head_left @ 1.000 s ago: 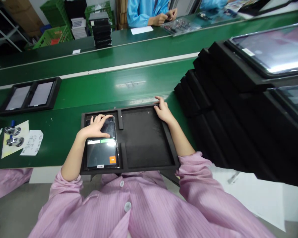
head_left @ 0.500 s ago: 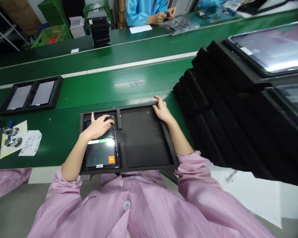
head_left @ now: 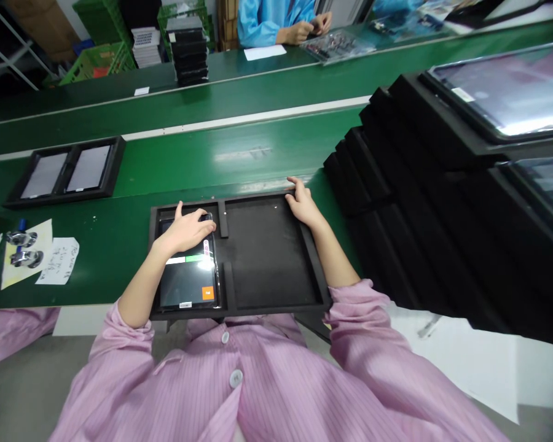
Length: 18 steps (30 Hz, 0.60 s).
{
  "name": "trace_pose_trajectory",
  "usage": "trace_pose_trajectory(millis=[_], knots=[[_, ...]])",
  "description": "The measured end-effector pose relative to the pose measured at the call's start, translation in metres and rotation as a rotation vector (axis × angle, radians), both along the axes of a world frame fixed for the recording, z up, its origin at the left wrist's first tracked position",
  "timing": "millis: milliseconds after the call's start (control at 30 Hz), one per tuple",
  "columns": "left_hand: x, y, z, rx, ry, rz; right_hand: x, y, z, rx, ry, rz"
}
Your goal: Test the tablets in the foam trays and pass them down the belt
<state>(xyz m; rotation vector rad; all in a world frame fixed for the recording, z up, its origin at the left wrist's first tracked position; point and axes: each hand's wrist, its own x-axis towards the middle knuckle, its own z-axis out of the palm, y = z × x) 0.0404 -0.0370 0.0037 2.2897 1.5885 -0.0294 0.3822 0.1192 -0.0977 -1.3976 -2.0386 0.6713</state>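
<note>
A black two-compartment foam tray point(head_left: 274, 258) lies at the near edge of the green bench. In its left compartment sits a tablet point(head_left: 184, 286), screen up, with an orange square and a green and white bar lit. My left hand point(head_left: 187, 233) is over the tablet's upper part, fingers spread and fingertips at its upper right edge; it hides part of the screen. At the tray's far right corner, my right hand point(head_left: 303, 204) grips the rim, its index finger stretched out. The right compartment holds nothing.
Tall stacked black trays point(head_left: 424, 202) with tablets on top stand close on the right. Another tray point(head_left: 67, 172) with two grey-white panels lies at left. Notes point(head_left: 58, 261) and shiny metal pieces point(head_left: 26, 258) lie nearer. Across the bench, a person in blue sleeves point(head_left: 262, 24) handles something small.
A small reddish-white mark now shows on the tablet screen beside my left fingers. My left hand has shifted slightly right over the screen. My right hand keeps its place on the tray.
</note>
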Motion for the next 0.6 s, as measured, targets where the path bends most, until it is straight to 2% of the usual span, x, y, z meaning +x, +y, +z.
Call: trace_pose_trajectory(millis=[100, 200, 333, 400, 467, 600], knots=[[-0.007, 0.003, 0.000, -0.011, -0.049, 0.021, 0.000, 0.000, 0.000, -0.003, -0.001, 0.000], [-0.034, 0.006, -0.002, -0.046, -0.128, 0.077, 0.000, -0.001, 0.000, 0.002, -0.001, 0.002], [-0.086, 0.001, -0.002, 0.035, -0.066, 0.283, -0.001, 0.000, 0.000, 0.004, 0.007, 0.002], [-0.102, -0.006, -0.004, 0.063, -0.072, 0.373, -0.001, -0.001, 0.000, -0.002, 0.003, 0.001], [-0.107, -0.012, -0.006, 0.078, -0.097, 0.396, -0.001, -0.001, 0.001, -0.007, 0.001, 0.004], [-0.097, -0.009, -0.010, 0.113, -0.083, 0.378, -0.001, -0.001, 0.002, -0.012, 0.005, 0.003]])
